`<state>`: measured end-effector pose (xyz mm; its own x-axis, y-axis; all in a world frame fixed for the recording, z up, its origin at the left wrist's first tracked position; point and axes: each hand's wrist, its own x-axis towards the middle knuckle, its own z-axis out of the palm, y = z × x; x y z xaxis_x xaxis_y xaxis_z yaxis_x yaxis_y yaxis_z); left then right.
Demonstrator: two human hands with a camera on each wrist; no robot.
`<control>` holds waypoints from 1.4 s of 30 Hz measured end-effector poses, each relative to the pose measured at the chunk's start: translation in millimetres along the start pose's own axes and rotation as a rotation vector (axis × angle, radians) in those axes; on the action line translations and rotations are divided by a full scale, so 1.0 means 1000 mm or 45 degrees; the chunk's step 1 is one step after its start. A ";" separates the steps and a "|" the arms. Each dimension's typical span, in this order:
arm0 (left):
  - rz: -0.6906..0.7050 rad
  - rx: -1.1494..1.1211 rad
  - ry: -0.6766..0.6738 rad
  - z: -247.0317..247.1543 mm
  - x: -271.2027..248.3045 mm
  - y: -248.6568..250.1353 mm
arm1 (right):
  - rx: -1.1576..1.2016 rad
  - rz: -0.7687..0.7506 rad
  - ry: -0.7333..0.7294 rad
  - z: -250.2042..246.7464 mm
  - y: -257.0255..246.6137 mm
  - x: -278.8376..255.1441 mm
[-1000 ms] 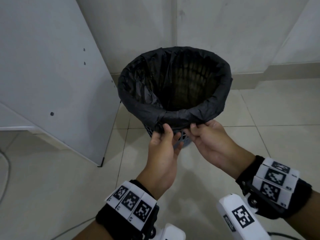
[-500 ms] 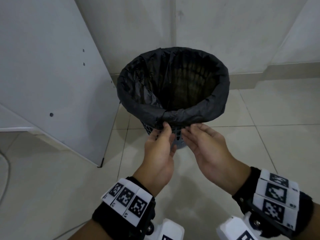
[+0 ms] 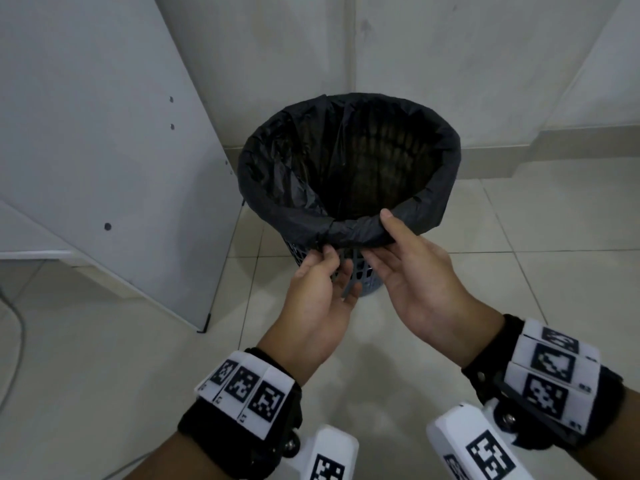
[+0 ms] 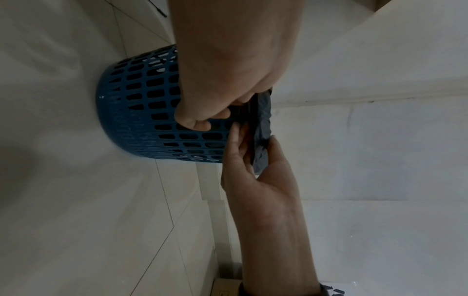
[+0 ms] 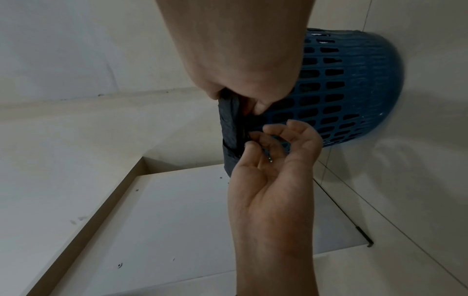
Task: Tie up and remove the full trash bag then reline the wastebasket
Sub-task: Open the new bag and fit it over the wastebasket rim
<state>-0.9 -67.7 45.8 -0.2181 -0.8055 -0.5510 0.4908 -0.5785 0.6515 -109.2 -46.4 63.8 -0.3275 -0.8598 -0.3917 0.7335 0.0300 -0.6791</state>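
Observation:
A blue mesh wastebasket (image 3: 358,271) stands on the tiled floor, lined with a black trash bag (image 3: 277,209) whose top is folded down over the rim. The inside looks dark and I see no trash in it. My right hand (image 3: 377,233) grips the near fold, thumb on top of the rim and fingers underneath. My left hand (image 3: 327,252) is just left of it, its curled fingertips pinching the fold's lower edge. In the left wrist view the bag fold (image 4: 262,124) sits between both hands against the basket (image 4: 142,112). The right wrist view shows the same fold (image 5: 229,124) and basket (image 5: 354,90).
A large white panel (image 3: 104,150) leans close to the basket's left side, its lower corner on the floor. The basket stands in a wall corner with a baseboard (image 3: 554,147) behind it. A cable (image 3: 17,323) lies on the floor at far left. Open tiles lie to the right.
Both hands let go of the hem, their fingers straightening for a moment. Now the right thumb has come up over the rim and both hands hold the fold again.

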 end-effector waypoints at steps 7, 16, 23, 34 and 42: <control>0.182 -0.207 0.082 -0.006 -0.004 -0.002 | 0.063 -0.031 0.058 0.003 -0.002 0.005; 0.174 -0.215 0.088 -0.006 0.003 0.005 | 0.099 -0.061 0.117 0.006 -0.003 0.006; 0.055 -0.062 -0.043 -0.002 0.005 0.007 | -0.122 0.026 0.175 0.003 0.014 -0.008; 0.211 -0.014 -0.001 -0.003 -0.002 0.002 | -0.093 0.049 0.120 0.002 0.007 -0.002; 0.157 -0.039 -0.002 0.005 -0.001 0.015 | 0.008 -0.042 0.092 0.006 0.007 0.001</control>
<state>2.5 -76.5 59.0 -0.1559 -0.8704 -0.4669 0.5398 -0.4710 0.6977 -101.1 -49.8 62.8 -0.3934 -0.8215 -0.4128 0.7251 -0.0012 -0.6886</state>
